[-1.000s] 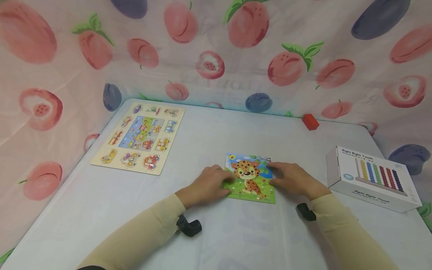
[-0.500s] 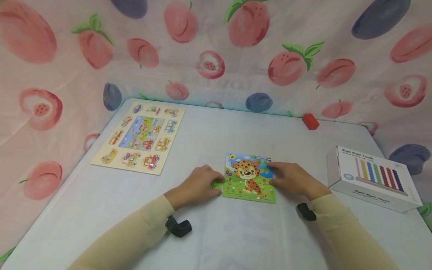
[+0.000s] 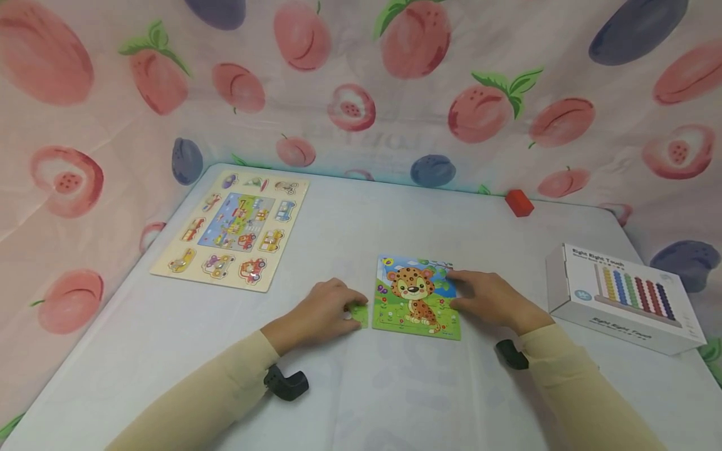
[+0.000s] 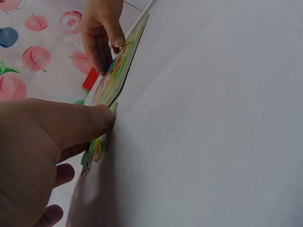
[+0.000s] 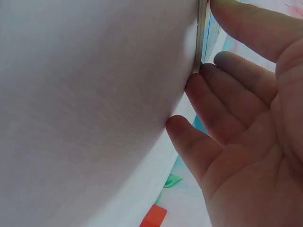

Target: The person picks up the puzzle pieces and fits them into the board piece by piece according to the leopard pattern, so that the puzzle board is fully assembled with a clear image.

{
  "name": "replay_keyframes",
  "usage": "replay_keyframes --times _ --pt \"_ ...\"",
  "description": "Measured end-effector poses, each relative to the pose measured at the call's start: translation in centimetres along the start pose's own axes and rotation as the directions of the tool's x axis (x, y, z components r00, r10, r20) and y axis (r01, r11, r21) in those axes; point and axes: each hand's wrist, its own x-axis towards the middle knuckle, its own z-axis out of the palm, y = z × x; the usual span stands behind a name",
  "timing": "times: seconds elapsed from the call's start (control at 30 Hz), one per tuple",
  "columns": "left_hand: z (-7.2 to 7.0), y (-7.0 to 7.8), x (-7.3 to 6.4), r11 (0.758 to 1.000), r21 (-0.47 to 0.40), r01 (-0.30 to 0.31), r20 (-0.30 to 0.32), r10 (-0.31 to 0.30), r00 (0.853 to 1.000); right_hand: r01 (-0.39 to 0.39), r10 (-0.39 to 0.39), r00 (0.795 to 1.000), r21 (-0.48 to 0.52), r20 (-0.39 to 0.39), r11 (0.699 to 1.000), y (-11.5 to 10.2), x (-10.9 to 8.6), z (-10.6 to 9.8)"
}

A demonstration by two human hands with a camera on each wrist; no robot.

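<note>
A square leopard puzzle [image 3: 414,297] lies flat on the white table in the head view. Just left of it, my left hand [image 3: 318,313] pinches small green puzzle pieces [image 3: 359,315], with a narrow gap between them and the puzzle. In the left wrist view the thumb of my left hand [image 4: 52,127] lies on the pieces, which partly overlap, their far side hidden by the hand. At the puzzle's right edge rests my right hand [image 3: 493,300]. Its relaxed fingers [image 5: 203,151] touch the edge in the right wrist view, the thumb nearer the upper face.
A wooden vehicle peg puzzle board [image 3: 220,282] lies at the back left. On the right stands a white box [image 3: 626,297] with a bead abacus picture. Near the table's back edge sits a red block [image 3: 519,203]. Peach-print cloth [image 3: 389,125] hangs behind.
My left hand has moved left, away from the leopard puzzle, drawing the green pieces along and uncovering the puzzle's left edge. My right hand has stayed at the right edge.
</note>
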Motion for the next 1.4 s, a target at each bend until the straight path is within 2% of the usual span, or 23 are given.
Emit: replay_keyframes --times 0.33,0.73,1.13,1.4 --pt "-0.4 -0.8 -0.6 0.997 0.059 0.040 -0.030 -0.039 0.999 -0.016 0.016 1.000 -0.007 -0.001 1.000 0.3 0.1 0.2" --pt "-1.0 -1.1 -1.3 0.996 0.068 0.058 -0.043 -0.055 0.998 -0.016 0.016 1.000 -0.013 -0.001 1.000 0.0 0.1 0.1" --pt "-1.6 -1.5 -1.5 0.994 0.112 -0.013 -0.021 0.016 1.000 -0.002 0.002 1.000 0.007 0.002 1.000 0.6 0.0 -0.2" --pt "-1.7 -1.6 -1.4 0.996 0.087 -0.007 -0.046 0.011 0.999 -0.001 0.000 1.000 0.034 0.011 0.999 0.9 0.1 -0.2"
